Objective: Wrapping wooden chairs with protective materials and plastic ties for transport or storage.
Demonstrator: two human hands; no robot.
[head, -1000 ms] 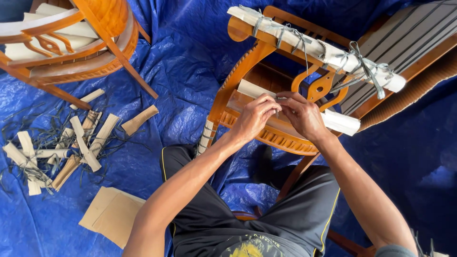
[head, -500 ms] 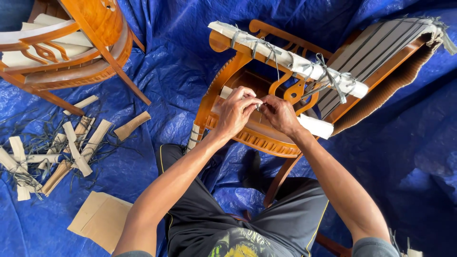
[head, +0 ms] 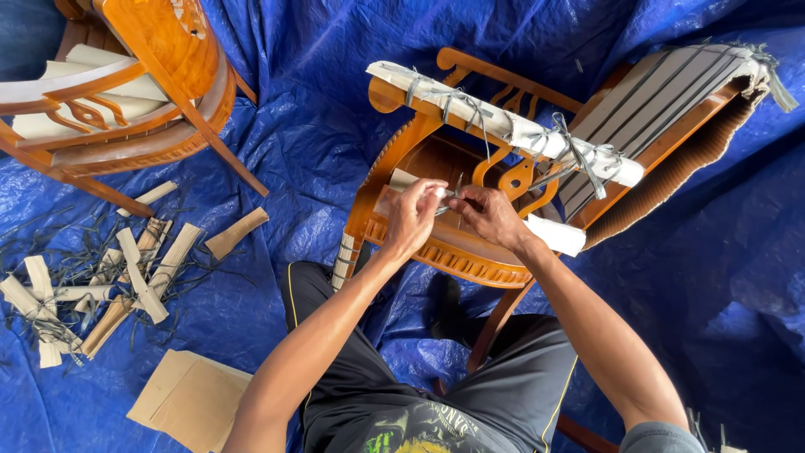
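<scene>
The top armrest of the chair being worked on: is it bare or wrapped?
Wrapped: the top armrest is covered in white padding tied on with grey straps.

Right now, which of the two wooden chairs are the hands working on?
The chair on the right, with its armrest wrapped in tied white padding; the left hand and right hand meet on it. The other chair stands untouched at upper left.

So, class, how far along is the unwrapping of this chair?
Done: a heap of removed wrapping scraps lies on the tarp. In hand: left hand and right hand work a strap on the chair. Left: its wrapped armrest is tied.
</scene>
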